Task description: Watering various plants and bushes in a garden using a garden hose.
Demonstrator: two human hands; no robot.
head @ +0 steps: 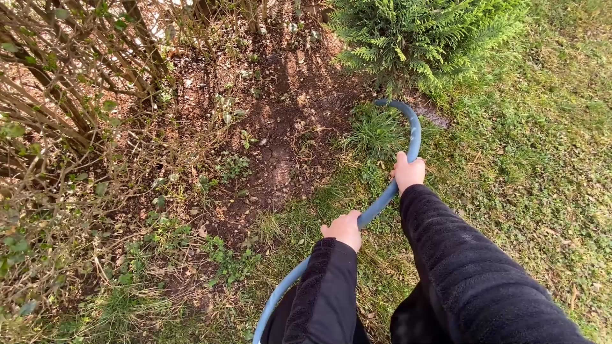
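Fingers of both hands, left hand (343,229) and right hand (408,172), are closed around the curved blue rubber hose (414,130), which arcs toward the frame's upper centre.

Curved, flexible hose of plain light blue (382,202), unpatterned along its whole visible length. Long fleecy sleeves (459,267), solid black with a faint ribbed texture. Scaly-leaved conifer shrub (421,32), bright mid-green. Patch of bare cracked soil (287,127), dark reddish brown flecked with pale dry leaves. Mown lawn (542,159), green mottled with straw yellow. Leafless twiggy bush (57,108), grey-brown, sparsely dotted with small green leaves.
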